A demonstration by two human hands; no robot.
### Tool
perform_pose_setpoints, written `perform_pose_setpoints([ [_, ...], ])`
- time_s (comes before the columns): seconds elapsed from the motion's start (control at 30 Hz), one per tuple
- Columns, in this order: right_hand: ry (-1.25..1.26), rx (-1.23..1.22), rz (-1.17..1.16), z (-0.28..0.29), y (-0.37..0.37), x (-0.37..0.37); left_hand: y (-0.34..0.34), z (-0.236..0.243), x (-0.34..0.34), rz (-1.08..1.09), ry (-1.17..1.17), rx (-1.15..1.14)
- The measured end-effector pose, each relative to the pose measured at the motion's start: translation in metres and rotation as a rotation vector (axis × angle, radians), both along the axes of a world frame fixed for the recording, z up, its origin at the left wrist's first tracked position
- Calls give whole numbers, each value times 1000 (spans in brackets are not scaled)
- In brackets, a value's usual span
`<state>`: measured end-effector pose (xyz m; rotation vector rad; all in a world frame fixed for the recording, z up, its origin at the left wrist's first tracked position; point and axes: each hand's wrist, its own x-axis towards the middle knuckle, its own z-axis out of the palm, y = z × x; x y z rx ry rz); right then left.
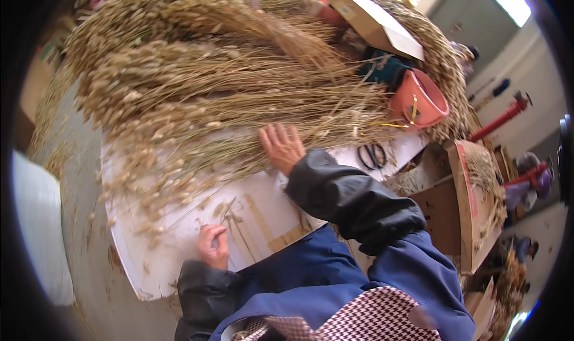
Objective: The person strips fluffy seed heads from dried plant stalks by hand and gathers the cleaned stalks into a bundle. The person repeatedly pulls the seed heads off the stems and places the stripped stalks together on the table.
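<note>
My right hand [283,146] lies on the dried grass stalks [239,90] with its fingers apart and stretched out. These long straw-coloured bundles, with fluffy heads toward the left, cover much of the white board [131,245]. My left hand [212,245] is at the board's near side, its fingers curled; a few thin loose stalks lie by it, and whether it holds one is too small to tell. Black-handled scissors [372,157] lie right of my right hand.
At back right are a pink bucket [418,102] and an open cardboard flap [376,24]. A cardboard box [466,221] stands by my right arm, near red-handled tools [496,119]. A white sack [42,227] is at far left. A co-worker [523,248] is at far right.
</note>
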<state>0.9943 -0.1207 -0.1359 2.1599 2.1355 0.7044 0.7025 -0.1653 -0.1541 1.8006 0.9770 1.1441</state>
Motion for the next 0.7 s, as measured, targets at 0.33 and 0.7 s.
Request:
perform_pose_setpoints([
  [0.33, 84, -7, -286, 3, 51, 68, 12, -13, 1, -18, 67, -25],
  [0.7, 94, 153, -99, 28, 5, 41, 14, -16, 1, -57, 32, 10],
])
